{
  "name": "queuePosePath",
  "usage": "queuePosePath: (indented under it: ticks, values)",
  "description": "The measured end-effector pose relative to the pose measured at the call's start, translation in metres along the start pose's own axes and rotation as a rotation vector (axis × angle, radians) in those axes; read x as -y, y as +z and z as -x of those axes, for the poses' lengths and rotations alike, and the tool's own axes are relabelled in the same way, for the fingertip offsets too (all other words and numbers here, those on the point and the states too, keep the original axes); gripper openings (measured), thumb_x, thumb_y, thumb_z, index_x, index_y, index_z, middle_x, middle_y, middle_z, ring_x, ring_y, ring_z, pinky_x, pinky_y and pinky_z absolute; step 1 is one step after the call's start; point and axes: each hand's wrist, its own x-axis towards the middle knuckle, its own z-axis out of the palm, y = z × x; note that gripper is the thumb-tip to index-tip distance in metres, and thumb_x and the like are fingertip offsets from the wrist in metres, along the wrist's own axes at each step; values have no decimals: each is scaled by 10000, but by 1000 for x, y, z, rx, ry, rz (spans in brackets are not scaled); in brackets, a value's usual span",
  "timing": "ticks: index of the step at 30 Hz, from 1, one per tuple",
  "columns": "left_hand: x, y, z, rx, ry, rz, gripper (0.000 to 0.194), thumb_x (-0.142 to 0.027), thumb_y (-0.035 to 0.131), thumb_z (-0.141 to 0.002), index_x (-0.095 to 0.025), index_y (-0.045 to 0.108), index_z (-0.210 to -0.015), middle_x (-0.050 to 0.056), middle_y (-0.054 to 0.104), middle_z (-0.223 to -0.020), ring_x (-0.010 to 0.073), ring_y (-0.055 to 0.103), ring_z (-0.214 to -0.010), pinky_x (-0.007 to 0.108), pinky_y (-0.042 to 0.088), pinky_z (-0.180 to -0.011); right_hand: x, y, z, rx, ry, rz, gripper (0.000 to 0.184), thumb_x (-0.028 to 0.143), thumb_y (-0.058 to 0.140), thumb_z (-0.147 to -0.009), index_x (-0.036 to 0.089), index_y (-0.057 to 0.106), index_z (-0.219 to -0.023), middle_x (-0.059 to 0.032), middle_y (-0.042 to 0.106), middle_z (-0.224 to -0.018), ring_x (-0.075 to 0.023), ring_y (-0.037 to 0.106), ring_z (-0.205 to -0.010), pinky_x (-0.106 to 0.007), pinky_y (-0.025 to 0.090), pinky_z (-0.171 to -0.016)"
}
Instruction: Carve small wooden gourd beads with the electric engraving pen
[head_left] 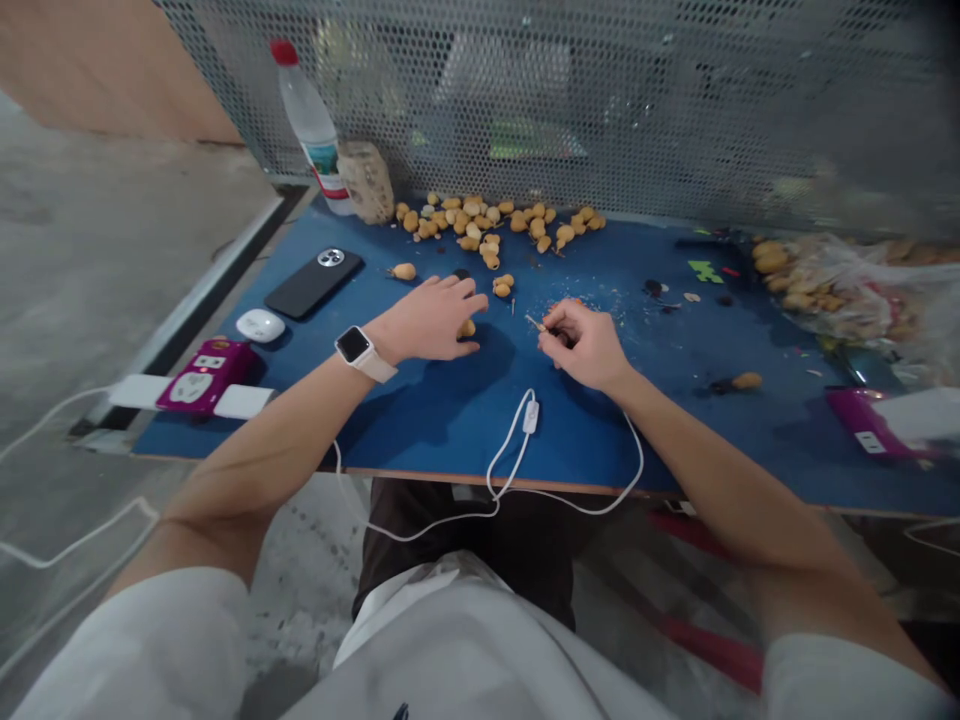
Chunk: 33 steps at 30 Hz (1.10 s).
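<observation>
The left hand (427, 320) lies spread, palm down, on the blue-topped table (600, 450), with a tan nut-like pod (466, 328) just under its fingertips and two more pods (502, 286) just ahead of it. The right hand (581, 345) pinches a thin wooden pick (535, 322) between thumb and fingers, its tip seemingly above a small scatter of crumbs (570, 305), though that is hard to make out. A loose row of pods (480, 222) lies along the table's upper edge, well beyond both hands.
</observation>
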Motion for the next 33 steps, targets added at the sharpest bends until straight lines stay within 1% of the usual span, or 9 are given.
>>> queuePosePath:
  ticks: [3,7,10,13,17,22,28,30,33]
  values:
    - [14,3,-2,146,-8,146,230,-410,755,-1025,-197,787,-1104,98,788,-1050,279,755,-955,375,555,-874,-2,-3,0,-18,27,-3,180,379,785,-875,273,642,-906,10,731,-738,-155,574,-559,-342,485,-583]
    - [4,0,-7,7,35,404,300,-304,825,-992,-209,788,-1274,117,831,-1267,290,787,-1152,408,590,-1028,2,-4,2,-51,-24,72,230,432,861,-864,261,723,-934,18,705,-729,-159,559,-587,-344,495,-601]
    - [-12,-2,-9,-84,39,536,367,-302,877,-967,-203,768,-1304,120,842,-1293,260,796,-1086,396,620,-994,8,-4,5,-81,-61,117,237,464,884,-882,266,768,-945,32,661,-666,-168,540,-564,-363,516,-621]
    - [-25,-1,-9,-151,25,595,334,-304,896,-948,-194,740,-1221,106,841,-1216,238,792,-1005,375,633,-924,14,-3,7,-75,-104,149,257,491,897,-895,284,790,-1003,-3,749,-746,-214,643,-639,-403,590,-701]
    - [-34,4,-10,-156,75,577,219,-262,833,-982,-215,726,-1167,96,835,-1191,253,800,-1063,376,635,-925,21,-2,7,-33,-195,202,245,478,879,-906,292,788,-1038,-47,819,-893,-280,757,-843,-450,637,-851]
    - [-38,10,-9,-230,55,607,330,-174,661,-1020,-219,671,-1347,128,806,-1329,259,793,-1177,418,637,-1029,21,-5,7,9,-114,147,126,396,691,-1005,275,727,-1013,-1,674,-792,-193,590,-653,-381,546,-714]
    - [-34,19,-5,-241,-67,620,454,-75,541,-959,-227,585,-1385,130,760,-1252,242,729,-993,483,621,-978,17,-19,2,32,-47,125,194,257,803,-843,267,728,-1022,10,678,-816,-200,618,-746,-394,559,-792]
    - [-33,20,-4,-215,-78,603,474,-74,557,-946,-236,577,-1391,111,748,-1232,240,713,-966,491,613,-986,21,-25,2,153,-45,76,168,312,880,-842,256,741,-919,27,644,-748,-168,569,-687,-366,518,-726]
    - [-34,20,-5,-174,-69,576,456,-83,583,-950,-244,573,-1376,97,742,-1202,243,705,-940,479,601,-973,30,-30,4,626,24,-37,273,443,962,-858,235,794,-803,48,599,-626,-126,491,-584,-328,426,-605]
